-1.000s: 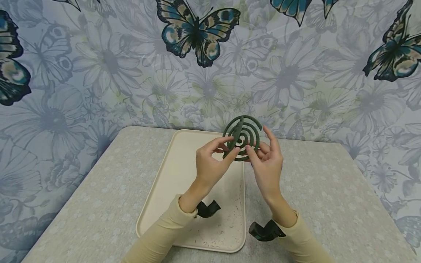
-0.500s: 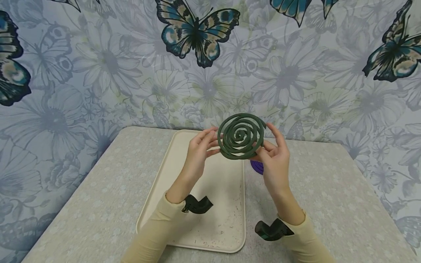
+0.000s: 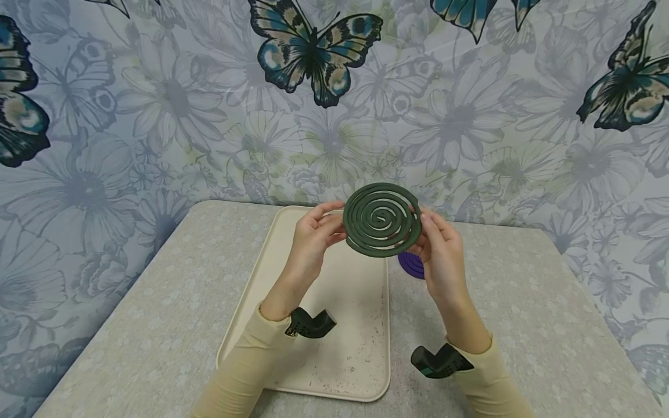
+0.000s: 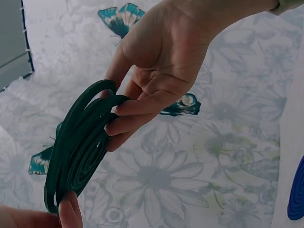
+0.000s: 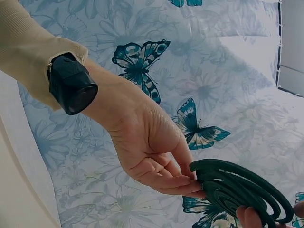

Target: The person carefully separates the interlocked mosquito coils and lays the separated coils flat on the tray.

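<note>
Both hands hold up a dark green mosquito coil [image 3: 382,219], its spiral tilted toward the head camera. My left hand [image 3: 308,238] pinches its left edge, and my right hand [image 3: 443,249] grips the right edge. The left wrist view shows the coil [image 4: 78,147] nearly edge-on, its loops slightly apart, between my right hand's thumb and fingers [image 4: 128,124]. In the right wrist view my left hand [image 5: 152,152] pinches the rim, with some right fingertips [image 5: 249,217] at the bottom. Partly behind my right hand, a purple coil [image 3: 411,265] lies on the table.
A cream tray [image 3: 334,348] stands under the hands, with small dark crumbs on its right and front parts. It rests on a light patterned table [image 3: 157,307]. A floral cloth with butterflies [image 3: 319,49] hangs behind the table.
A second ago the spiral had a loop standing out and both hands were close together. The hands have moved apart to its edges; the coil now looks flatter. The purple coil has come into view.
</note>
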`<state>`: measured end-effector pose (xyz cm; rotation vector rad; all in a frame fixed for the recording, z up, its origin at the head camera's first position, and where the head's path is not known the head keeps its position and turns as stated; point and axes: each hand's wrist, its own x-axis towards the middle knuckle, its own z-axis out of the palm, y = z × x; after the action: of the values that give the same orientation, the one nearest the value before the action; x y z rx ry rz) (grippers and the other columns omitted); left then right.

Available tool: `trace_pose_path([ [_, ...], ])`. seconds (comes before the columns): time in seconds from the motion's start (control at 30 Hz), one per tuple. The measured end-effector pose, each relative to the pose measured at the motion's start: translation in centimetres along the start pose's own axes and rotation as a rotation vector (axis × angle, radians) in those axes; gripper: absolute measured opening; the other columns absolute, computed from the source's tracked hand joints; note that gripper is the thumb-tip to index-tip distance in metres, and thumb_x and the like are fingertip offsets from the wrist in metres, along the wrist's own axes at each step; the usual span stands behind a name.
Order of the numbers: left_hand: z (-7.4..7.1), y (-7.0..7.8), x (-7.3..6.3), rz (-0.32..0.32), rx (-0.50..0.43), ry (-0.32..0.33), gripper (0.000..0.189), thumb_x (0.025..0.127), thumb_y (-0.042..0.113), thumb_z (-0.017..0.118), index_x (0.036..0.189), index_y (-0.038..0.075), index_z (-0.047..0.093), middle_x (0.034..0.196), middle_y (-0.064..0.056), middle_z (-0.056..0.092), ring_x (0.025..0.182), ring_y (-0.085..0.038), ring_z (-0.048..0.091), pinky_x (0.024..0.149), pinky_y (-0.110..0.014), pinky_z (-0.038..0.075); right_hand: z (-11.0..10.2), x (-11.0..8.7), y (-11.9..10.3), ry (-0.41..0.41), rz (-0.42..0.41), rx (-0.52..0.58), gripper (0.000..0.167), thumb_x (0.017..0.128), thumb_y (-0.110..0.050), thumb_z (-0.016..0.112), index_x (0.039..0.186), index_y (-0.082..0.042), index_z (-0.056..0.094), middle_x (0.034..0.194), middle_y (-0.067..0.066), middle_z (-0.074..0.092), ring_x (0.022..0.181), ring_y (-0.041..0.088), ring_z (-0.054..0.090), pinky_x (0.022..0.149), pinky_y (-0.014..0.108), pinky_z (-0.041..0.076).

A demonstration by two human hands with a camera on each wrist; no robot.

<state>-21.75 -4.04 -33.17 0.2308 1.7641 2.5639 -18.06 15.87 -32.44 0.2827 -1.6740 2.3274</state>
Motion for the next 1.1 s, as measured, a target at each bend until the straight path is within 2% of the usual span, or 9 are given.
trace_pose_path([
  [0.13, -0.1, 0.1, 0.0, 0.002, 0.022, 0.016, 0.029, 0.096, 0.008, 0.053, 0.123, -0.002, 0.055, 0.075, 0.01, 0.068, 0.067, -0.003, 0.066, 0.067, -0.018, 0.056, 0.0, 0.0, -0.1, 0.002, 0.036, -0.045, 0.017, 0.099, -0.011, 0.051, 0.111, -0.01, 0.062, 0.093, -0.006, 0.072, 0.068, 0.007, 0.069, 0.06, 0.021, 0.056],
  [0.27, -0.2, 0.1, 0.0, 0.029, 0.102, 0.014, 0.034, 0.091, 0.004, 0.061, 0.124, -0.001, 0.057, 0.075, 0.011, 0.067, 0.067, -0.002, 0.065, 0.07, -0.021, 0.057, -0.1, 0.1, -0.1, 0.002, 0.052, -0.088, 0.017, 0.097, -0.008, 0.052, 0.111, -0.01, 0.062, 0.094, -0.007, 0.071, 0.069, 0.007, 0.069, 0.062, 0.022, 0.057],
  [0.37, -0.3, 0.2, 0.0, 0.041, 0.139, 0.014, 0.035, 0.089, 0.002, 0.063, 0.123, -0.002, 0.059, 0.075, 0.011, 0.067, 0.067, -0.002, 0.065, 0.07, -0.021, 0.057, -0.3, 0.2, 0.0, 0.034, 0.055, -0.134, 0.018, 0.095, -0.008, 0.056, 0.112, -0.01, 0.064, 0.093, -0.007, 0.069, 0.071, 0.006, 0.068, 0.062, 0.022, 0.057],
  [0.53, -0.6, 0.3, 0.0, 0.034, 0.12, 0.0, 0.031, 0.091, 0.003, 0.061, 0.12, -0.005, 0.059, 0.076, 0.011, 0.068, 0.068, -0.003, 0.066, 0.069, -0.02, 0.057, -0.8, 0.5, 0.0, 0.086, 0.046, -0.187, 0.014, 0.091, -0.006, 0.062, 0.102, -0.011, 0.07, 0.088, -0.006, 0.069, 0.074, 0.006, 0.066, 0.064, 0.023, 0.057],
  [0.63, -0.7, 0.5, 0.0, 0.005, 0.061, -0.021, 0.023, 0.092, 0.004, 0.059, 0.114, -0.004, 0.06, 0.076, 0.01, 0.067, 0.068, -0.003, 0.064, 0.069, -0.019, 0.056, -1.1, 0.6, 0.0, 0.089, 0.06, -0.171, 0.016, 0.09, -0.004, 0.063, 0.092, -0.016, 0.073, 0.086, -0.007, 0.069, 0.073, 0.006, 0.066, 0.065, 0.023, 0.057],
  [0.73, -0.7, 0.6, 0.0, -0.038, -0.005, -0.027, 0.013, 0.093, 0.003, 0.057, 0.104, 0.005, 0.063, 0.077, 0.009, 0.065, 0.066, -0.003, 0.064, 0.067, -0.018, 0.056, -1.3, 0.7, -0.1, 0.072, 0.087, -0.14, 0.021, 0.089, -0.002, 0.064, 0.088, -0.02, 0.074, 0.085, -0.007, 0.07, 0.072, 0.005, 0.066, 0.066, 0.022, 0.057],
  [0.87, -0.7, 0.8, 0.1, -0.086, -0.088, -0.011, 0.019, 0.093, 0.0, 0.055, 0.09, 0.016, 0.066, 0.077, 0.007, 0.065, 0.065, -0.003, 0.064, 0.064, -0.017, 0.055, -1.5, 0.9, -0.2, 0.017, 0.119, -0.086, 0.023, 0.088, 0.001, 0.064, 0.088, -0.02, 0.075, 0.084, -0.007, 0.072, 0.073, 0.005, 0.067, 0.065, 0.021, 0.058],
  [0.97, -0.8, 0.9, 0.2, -0.092, -0.107, 0.003, 0.021, 0.093, -0.001, 0.055, 0.087, 0.017, 0.066, 0.075, 0.007, 0.065, 0.064, -0.003, 0.064, 0.063, -0.016, 0.055, -1.6, 1.0, -0.3, -0.037, 0.147, -0.029, 0.028, 0.089, 0.005, 0.061, 0.088, -0.019, 0.076, 0.083, -0.007, 0.072, 0.073, 0.005, 0.068, 0.064, 0.021, 0.058],
  [1.1, -0.9, 0.8, 0.3, -0.074, -0.075, 0.013, 0.019, 0.092, -0.001, 0.057, 0.087, 0.015, 0.066, 0.075, 0.007, 0.065, 0.063, -0.003, 0.062, 0.063, -0.015, 0.053, -1.7, 1.1, -0.4, -0.081, 0.212, 0.042, 0.036, 0.09, 0.009, 0.054, 0.086, -0.02, 0.076, 0.081, -0.007, 0.072, 0.072, 0.005, 0.067, 0.063, 0.021, 0.058],
])
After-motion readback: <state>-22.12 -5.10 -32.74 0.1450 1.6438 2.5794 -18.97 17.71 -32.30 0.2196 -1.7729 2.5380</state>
